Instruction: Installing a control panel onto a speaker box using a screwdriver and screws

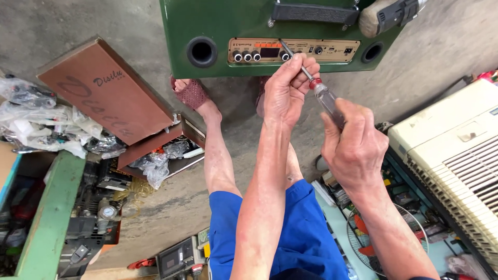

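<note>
right hand [353,148]: fist round screwdriver [311,83] handle | left hand [288,88]: fingers pinch shaft | tip at panel [293,50]

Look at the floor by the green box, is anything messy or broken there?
Yes. A brown cardboard box lies tipped at a slant, its flap open, with crumpled plastic bags spilling beside it. The green speaker box itself looks whole; the right hand holds a screwdriver to its control panel, and the left hand steadies the shaft.

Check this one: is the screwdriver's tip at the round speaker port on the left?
No, the screwdriver tip sits at the control panel, beside its knobs.
</note>
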